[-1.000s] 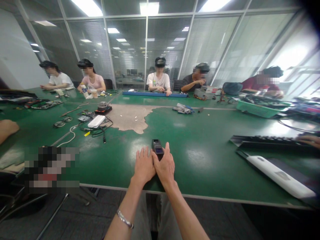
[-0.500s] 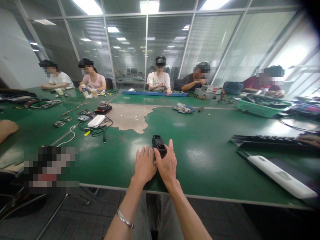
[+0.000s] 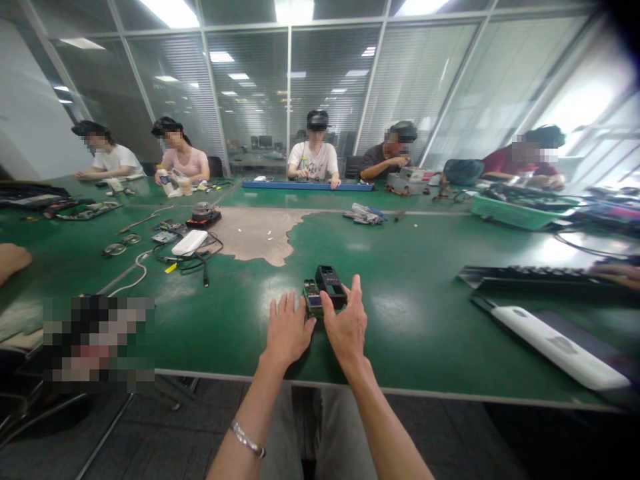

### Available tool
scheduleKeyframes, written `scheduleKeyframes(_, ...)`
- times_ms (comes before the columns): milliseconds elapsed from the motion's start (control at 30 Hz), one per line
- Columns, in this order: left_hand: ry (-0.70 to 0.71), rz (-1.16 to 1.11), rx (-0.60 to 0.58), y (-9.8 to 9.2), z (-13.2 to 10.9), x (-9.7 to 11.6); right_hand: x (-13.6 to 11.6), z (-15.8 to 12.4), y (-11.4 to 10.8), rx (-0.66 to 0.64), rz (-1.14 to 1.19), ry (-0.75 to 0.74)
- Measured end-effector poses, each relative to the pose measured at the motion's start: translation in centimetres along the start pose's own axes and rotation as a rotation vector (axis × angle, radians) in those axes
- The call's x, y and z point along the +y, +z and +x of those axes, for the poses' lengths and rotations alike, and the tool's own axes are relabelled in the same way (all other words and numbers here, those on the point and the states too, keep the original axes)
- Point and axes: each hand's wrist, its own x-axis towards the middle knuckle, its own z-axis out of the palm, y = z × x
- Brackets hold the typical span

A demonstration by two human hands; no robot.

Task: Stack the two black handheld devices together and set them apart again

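A small black device lies on the green table [image 3: 410,313] just past my hands, split into two parts. Its black cover [image 3: 331,285] is tilted up and to the right. Its green circuit board [image 3: 313,299] with a little blue screen lies to the left. My right hand [image 3: 347,325] grips the black cover between thumb and fingers. Resting flat on the table beside the board, my left hand [image 3: 287,329] has its fingers stretched out and touches the board's left edge. A silver bracelet [image 3: 247,439] is on my left wrist.
A long white device [image 3: 550,347] and a black keyboard [image 3: 530,276] lie at the right. A white box with black cables [image 3: 189,244] sits at the left, near a worn patch [image 3: 257,235]. Several people sit round the far side. Another person's hand [image 3: 11,259] rests at the far left.
The black cover has come off the device and swung up to the right in my right hand, baring the green circuit board. My left hand stays flat beside it.
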Motion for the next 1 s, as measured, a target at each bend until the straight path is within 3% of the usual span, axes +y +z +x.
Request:
scheduleKeyframes(433,-0.005,-0.004,-0.03,-0.1,0.2,0.0,1.9,0.3,-0.7,0.031,-0.055,0.019)
scheduleKeyframes(1000,-0.005,-0.004,-0.014,0.2,0.1,-0.1,4.3,-1.0,0.0,-0.079,-0.193,0.026)
